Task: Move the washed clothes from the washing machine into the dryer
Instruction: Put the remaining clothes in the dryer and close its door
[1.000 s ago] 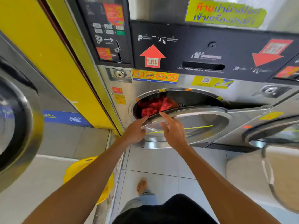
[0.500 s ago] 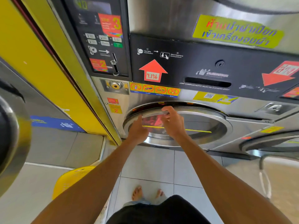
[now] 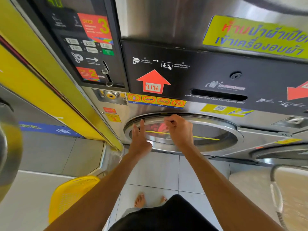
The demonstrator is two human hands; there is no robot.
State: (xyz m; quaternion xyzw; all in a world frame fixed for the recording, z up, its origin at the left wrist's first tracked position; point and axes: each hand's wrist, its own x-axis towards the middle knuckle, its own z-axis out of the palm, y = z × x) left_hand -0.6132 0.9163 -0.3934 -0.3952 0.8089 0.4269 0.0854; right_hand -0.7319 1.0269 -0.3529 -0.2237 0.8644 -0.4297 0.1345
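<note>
The lower dryer's round steel door [image 3: 208, 135] is pushed shut against the machine front. Red clothes [image 3: 155, 128] show through its glass window. My left hand [image 3: 140, 139] rests flat on the door's left rim, fingers spread and pointing up. My right hand [image 3: 179, 130] has its fingers curled over the top edge of the door rim, pressing on it.
The black control panel [image 3: 93, 47] with coin slot sits above left. A yellow laundry basket [image 3: 73, 195] stands on the tiled floor at lower left. Another machine's open steel door [image 3: 8, 147] juts in at far left. A neighbouring dryer door [image 3: 283, 152] and a beige bag [image 3: 291, 194] are at right.
The dryer door swung from half open to shut over the red clothes. Both hands followed it in, and the view tilted upward.
</note>
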